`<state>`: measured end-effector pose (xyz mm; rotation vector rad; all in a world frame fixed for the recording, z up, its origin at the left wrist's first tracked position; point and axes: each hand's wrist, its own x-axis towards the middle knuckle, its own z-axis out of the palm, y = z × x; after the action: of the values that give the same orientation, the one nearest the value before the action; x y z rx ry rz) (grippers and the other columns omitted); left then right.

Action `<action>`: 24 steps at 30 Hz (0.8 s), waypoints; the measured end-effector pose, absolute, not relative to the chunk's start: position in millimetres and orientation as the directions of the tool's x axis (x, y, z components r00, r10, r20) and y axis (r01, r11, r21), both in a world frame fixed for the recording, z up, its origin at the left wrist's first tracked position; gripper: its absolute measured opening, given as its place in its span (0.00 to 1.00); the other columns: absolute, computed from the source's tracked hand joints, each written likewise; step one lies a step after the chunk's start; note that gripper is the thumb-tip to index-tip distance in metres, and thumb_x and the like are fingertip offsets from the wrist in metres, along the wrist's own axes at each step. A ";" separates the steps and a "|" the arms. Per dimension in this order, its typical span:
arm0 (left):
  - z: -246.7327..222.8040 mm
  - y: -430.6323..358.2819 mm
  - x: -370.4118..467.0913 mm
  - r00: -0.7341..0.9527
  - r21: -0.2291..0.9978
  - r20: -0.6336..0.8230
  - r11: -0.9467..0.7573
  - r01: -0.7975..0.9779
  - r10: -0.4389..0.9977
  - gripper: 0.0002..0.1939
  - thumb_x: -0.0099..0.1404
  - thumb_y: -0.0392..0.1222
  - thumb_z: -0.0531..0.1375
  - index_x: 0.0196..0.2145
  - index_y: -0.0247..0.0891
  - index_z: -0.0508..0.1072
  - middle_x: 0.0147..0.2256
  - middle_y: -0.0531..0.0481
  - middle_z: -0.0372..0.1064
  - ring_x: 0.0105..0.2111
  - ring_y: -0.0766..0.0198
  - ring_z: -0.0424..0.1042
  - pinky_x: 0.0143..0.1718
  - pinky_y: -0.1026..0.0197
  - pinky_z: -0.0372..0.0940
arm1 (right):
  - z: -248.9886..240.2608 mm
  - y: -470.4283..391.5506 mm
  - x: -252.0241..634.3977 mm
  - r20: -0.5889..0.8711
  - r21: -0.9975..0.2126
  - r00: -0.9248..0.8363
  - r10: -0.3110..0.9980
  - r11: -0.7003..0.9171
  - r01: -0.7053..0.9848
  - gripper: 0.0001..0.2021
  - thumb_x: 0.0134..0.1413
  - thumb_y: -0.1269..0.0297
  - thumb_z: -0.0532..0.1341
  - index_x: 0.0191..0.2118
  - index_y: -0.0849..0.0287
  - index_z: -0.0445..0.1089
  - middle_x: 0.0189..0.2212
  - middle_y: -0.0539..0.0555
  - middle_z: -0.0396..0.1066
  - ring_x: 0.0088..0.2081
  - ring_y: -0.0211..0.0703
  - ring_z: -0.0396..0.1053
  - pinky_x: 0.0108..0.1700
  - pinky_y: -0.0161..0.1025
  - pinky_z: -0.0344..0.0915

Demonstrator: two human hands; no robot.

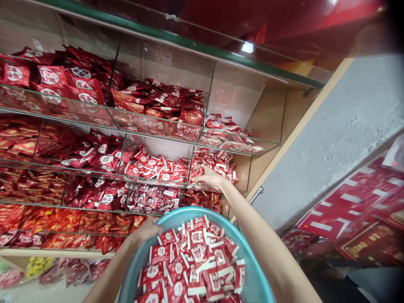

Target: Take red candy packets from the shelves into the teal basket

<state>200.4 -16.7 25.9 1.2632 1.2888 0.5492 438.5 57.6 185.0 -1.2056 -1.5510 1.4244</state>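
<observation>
— Where are my hands right now?

— My right hand is stretched up and forward, arm nearly straight, reaching into the rightmost compartment of the second glass shelf. The palm faces down and the fingers are spread flat over the red-and-white sachets heaped there. I can't tell whether any sachet is actually pinched between the fingers; the hand looks open and resting on the pile.

— And the left?

— My left hand is low and close to me, forearm coming up from the bottom edge. It grips the far-left rim of the teal plastic basin, fingers curled over the edge, holding the basin up just below the shelves.

— What's in the basin?

— It's heaped with small sachets, red with white ends and a round white emblem, the same look as those under my right hand. They lie jumbled, overlapping at all angles.

— What surrounds them?

— The glass-fronted shelving runs to the left in rows of compartments, each filled with red foil packets of different prints. A grey wall stands to the right, and red printed boxes lie at the lower right, blurred.
</observation>
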 end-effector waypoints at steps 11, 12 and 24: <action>34.4 -18.8 203.2 0.275 0.908 -0.369 0.282 0.311 0.888 0.06 0.36 0.35 0.52 0.18 0.34 0.64 0.14 0.57 0.56 0.15 0.71 0.53 0.15 0.68 0.49 | 191.7 47.7 442.3 0.150 -0.981 -0.134 0.980 0.164 0.103 0.22 0.36 0.62 0.66 0.39 0.57 0.58 0.22 0.44 0.66 0.22 0.32 0.64 0.24 0.30 0.61; 33.7 -18.5 203.0 0.274 0.907 -0.369 0.281 0.313 0.888 0.06 0.36 0.35 0.52 0.18 0.34 0.63 0.14 0.56 0.56 0.14 0.71 0.54 0.15 0.68 0.49 | 195.5 42.1 446.3 0.178 -0.976 -0.108 0.978 0.189 0.111 0.22 0.36 0.61 0.66 0.39 0.57 0.58 0.24 0.45 0.67 0.23 0.32 0.64 0.25 0.30 0.61; 22.5 -13.2 199.8 0.246 0.882 -0.407 0.309 0.355 0.880 0.05 0.38 0.34 0.53 0.20 0.34 0.64 0.14 0.55 0.59 0.14 0.69 0.57 0.15 0.68 0.49 | 180.2 -61.2 522.7 -0.073 -0.731 -0.433 0.898 0.247 0.636 0.17 0.44 0.56 0.61 0.38 0.60 0.63 0.29 0.49 0.66 0.28 0.35 0.61 0.30 0.33 0.60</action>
<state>199.8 -13.2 22.5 1.2693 1.3358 0.5350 522.7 -61.2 180.2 -1.4083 -2.1645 1.0047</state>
